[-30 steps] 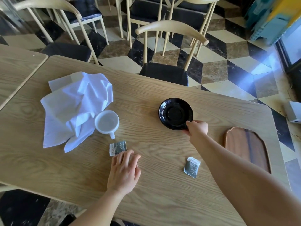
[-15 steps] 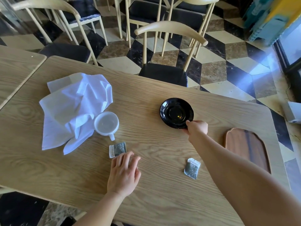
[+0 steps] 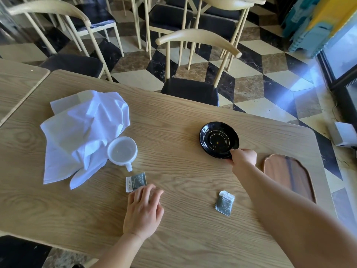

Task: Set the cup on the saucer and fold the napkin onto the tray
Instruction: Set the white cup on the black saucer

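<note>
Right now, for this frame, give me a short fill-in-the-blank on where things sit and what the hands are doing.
1. The right hand grips the rim of the black ____.
2. The white cup sits against the crumpled ____.
3. The left hand rests flat on the table, its fingers touching a small ____.
4. The wooden tray holds ____.

Missing: saucer; napkin; packet; nothing

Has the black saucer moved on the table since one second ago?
No. The saucer keeps its place relative to the wooden tray; right hand grips its near rim.
</note>
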Available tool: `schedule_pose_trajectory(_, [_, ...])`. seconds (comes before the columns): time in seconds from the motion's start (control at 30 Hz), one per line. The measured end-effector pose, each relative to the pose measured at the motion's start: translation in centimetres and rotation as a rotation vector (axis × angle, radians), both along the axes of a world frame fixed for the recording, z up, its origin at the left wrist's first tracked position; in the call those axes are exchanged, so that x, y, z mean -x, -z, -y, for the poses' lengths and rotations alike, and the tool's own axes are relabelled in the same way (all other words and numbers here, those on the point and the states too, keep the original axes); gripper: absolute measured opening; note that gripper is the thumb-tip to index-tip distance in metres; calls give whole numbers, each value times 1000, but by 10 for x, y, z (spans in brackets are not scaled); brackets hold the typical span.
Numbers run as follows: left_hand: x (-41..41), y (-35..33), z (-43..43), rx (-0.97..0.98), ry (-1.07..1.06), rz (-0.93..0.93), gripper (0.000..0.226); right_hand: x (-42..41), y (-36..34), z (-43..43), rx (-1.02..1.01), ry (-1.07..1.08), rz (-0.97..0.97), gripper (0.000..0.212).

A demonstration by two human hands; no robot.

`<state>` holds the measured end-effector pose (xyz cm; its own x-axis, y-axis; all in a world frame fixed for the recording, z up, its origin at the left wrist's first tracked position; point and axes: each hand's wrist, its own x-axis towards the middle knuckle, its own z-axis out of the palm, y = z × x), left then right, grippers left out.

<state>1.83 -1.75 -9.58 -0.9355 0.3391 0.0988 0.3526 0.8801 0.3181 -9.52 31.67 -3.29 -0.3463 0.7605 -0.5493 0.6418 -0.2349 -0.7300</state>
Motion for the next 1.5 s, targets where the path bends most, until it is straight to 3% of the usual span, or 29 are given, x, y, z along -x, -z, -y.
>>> schedule_pose_trajectory(0.4, [0,2,1,19,-4,19,33,-21,2,-30,-83,-3,60,23])
schedule_pose_trajectory(0.7, [0,3,1,31,-4,14,32,-24,2,-33,-160,-126,122,16])
schedule_pose_trajectory(0.83, [0,4,1,36,-5,17,32,-22,-4,-29,-340,-327,188,23])
schedule_pose_trajectory(0.93, [0,4,1,31,1,7,32,-22,-12,-24,-525,-429,231,43])
schedule_pose_trajectory(1.1, [0,3,1,13,15,-19,32,-18,-26,13,-735,-644,1,34])
schedule_pose_trajectory(1.27, [-1,1,0,5,0,-17,34,-12,-37,92,-673,-914,-205,16])
schedule_pose_trajectory(1.4, [-1,-2,0,-2,-4,-9,34,-10,-35,162,-528,-1078,-235,10])
schedule_pose_trajectory(1.5, [-1,-4,-1,2,-9,-7,32,-8,-26,209,-419,-1211,-190,19])
